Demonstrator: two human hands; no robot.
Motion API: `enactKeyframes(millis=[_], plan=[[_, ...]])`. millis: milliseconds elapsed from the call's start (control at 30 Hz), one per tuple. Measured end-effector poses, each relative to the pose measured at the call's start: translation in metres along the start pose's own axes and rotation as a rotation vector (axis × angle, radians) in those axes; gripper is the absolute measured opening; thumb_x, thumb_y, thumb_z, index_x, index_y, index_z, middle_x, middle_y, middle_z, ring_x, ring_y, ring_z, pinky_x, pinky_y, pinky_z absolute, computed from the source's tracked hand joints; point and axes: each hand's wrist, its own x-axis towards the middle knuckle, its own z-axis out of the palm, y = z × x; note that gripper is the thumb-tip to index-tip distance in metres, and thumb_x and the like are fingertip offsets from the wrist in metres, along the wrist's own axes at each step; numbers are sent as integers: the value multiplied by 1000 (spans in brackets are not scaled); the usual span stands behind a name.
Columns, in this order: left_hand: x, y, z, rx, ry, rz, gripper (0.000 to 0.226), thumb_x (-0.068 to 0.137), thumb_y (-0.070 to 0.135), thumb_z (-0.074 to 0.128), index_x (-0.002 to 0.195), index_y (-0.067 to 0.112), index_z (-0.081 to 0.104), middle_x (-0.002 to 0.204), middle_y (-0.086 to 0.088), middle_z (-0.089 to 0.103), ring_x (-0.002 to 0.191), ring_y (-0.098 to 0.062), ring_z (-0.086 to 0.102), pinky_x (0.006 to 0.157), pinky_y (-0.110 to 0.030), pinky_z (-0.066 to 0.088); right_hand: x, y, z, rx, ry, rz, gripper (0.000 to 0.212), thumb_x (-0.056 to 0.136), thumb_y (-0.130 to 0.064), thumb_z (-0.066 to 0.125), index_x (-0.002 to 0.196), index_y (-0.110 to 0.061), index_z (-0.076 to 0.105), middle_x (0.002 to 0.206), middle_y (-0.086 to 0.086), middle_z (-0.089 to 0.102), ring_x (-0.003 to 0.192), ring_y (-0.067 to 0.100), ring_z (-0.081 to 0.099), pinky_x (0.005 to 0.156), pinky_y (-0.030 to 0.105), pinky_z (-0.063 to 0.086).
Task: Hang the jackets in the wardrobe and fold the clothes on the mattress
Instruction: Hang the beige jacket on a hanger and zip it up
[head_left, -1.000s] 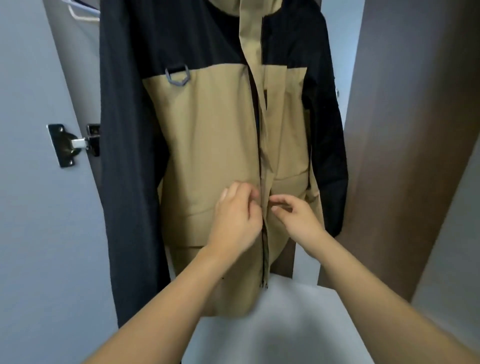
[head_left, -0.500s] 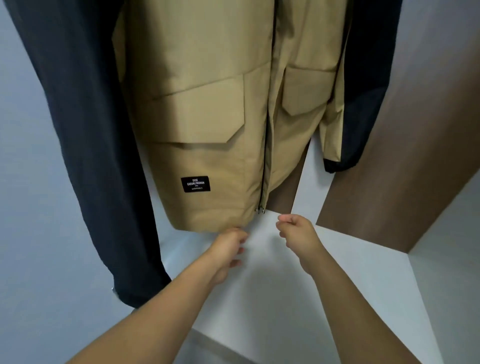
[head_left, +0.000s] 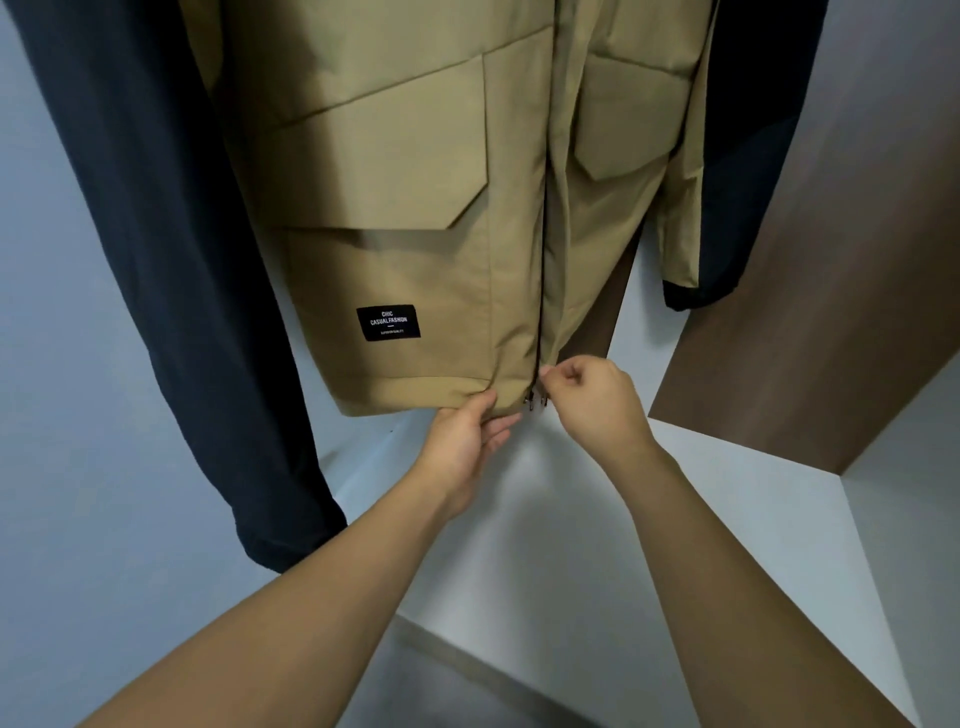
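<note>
A tan jacket (head_left: 415, 171) with black sleeves hangs in front of me inside the wardrobe, its top out of frame. A black label sits on its lower left pocket. My left hand (head_left: 465, 439) pinches the bottom hem just left of the zipper. My right hand (head_left: 592, 400) has curled fingers pinching the right front edge at the zipper's lower end (head_left: 535, 400), where two small metal pulls hang.
The white wardrobe floor (head_left: 597, 545) lies below the jacket. A brown wooden panel (head_left: 831, 291) stands on the right, and a grey-blue wall or door (head_left: 78, 415) on the left. The jacket's left sleeve (head_left: 171, 260) hangs down low.
My view has dropped from the jacket's chest to its hem. Both hands moved down from the middle of the zipper and took hold of the bottom edge at the zipper's end.
</note>
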Motion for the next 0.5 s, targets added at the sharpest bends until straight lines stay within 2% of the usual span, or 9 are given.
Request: enactKeyframes(millis=[67, 133, 233, 267, 333, 400, 500], plan=[[-1, 1, -3, 29, -2, 12, 29, 103, 15, 46, 124, 2, 61, 122, -12, 69, 98, -19, 70, 90, -27, 54, -1, -2, -6, -86, 12, -49, 31, 92, -35, 55, 76, -11, 66, 73, 5, 66, 77, 29, 60, 67, 36, 47], [-1, 3, -6, 51, -11, 18, 31, 104, 15, 45, 125, -3, 59, 122, -17, 68, 100, -24, 70, 91, -29, 54, -1, -4, -12, -117, 2, -83, 30, 89, -27, 54, 76, -3, 66, 73, 15, 65, 72, 31, 58, 64, 38, 48], [-3, 4, -8, 87, -52, 18, 34, 106, 17, 39, 126, -4, 57, 121, -20, 67, 101, -30, 69, 91, -33, 54, -1, -4, -16, 32, -80, -57, 24, 82, -18, 56, 70, -1, 67, 73, 20, 66, 61, 23, 50, 59, 32, 40], [-4, 4, -8, 97, -63, 18, 34, 107, 17, 37, 126, -4, 56, 121, -21, 67, 96, -30, 69, 87, -32, 55, -1, -4, -16, 94, -107, -35, 24, 81, -16, 57, 67, 0, 66, 67, 18, 64, 56, 19, 45, 57, 30, 36], [-6, 5, -8, 112, -64, 16, 32, 106, 15, 37, 123, -4, 57, 117, -22, 67, 86, -26, 69, 74, -28, 54, 0, -2, -18, 177, -143, 4, 26, 81, -15, 59, 67, 6, 58, 51, 8, 42, 47, 12, 31, 50, 25, 27], [-6, 5, -9, 169, -66, 24, 24, 102, 5, 43, 116, -6, 59, 108, -22, 66, 77, -20, 67, 67, -24, 50, 3, 1, -21, 214, -184, 29, 26, 82, -16, 61, 67, 4, 54, 51, -2, 26, 45, 10, 21, 43, 21, 20], [-9, 0, -12, 371, -115, 94, 24, 89, -6, 56, 109, 4, 64, 100, -8, 64, 81, -14, 57, 70, -26, 43, 7, 5, -24, 203, -231, 59, 25, 82, -21, 66, 65, -4, 58, 49, -6, 29, 42, 8, 24, 41, 15, 23]])
